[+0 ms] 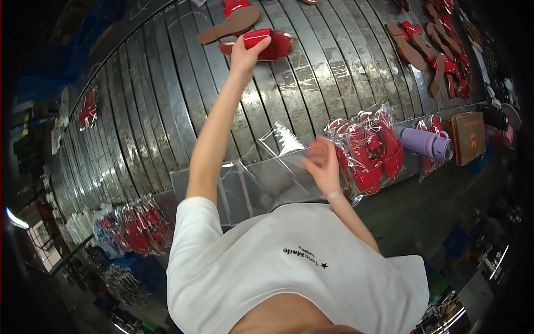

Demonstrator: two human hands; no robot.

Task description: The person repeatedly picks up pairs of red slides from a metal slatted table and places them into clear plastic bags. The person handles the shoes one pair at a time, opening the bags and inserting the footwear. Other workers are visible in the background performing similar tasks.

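Note:
Far out on the slatted metal conveyor, my left hand [247, 54] is closed around the strap of a red sandal [275, 49], which lies sole down. Touching it from behind is a second sandal [233, 25], its tan sole turned up. My right hand [324, 166] is over the near edge, slightly blurred, thumb apart from the fingers and nothing visible between them. Beside that hand lie clear plastic bags [261, 186] on the near ledge, with a shiny crumpled end [286, 139]. Bagged red sandals [370, 153] are just right of it.
A purple bottle [425, 143] and a brown box [469, 138] stand along the right near edge. Loose red sandals [436, 50] are heaped at the far right. Several bagged sandals [139, 225] hang over the near left edge. Another bagged pair [88, 108] lies far left.

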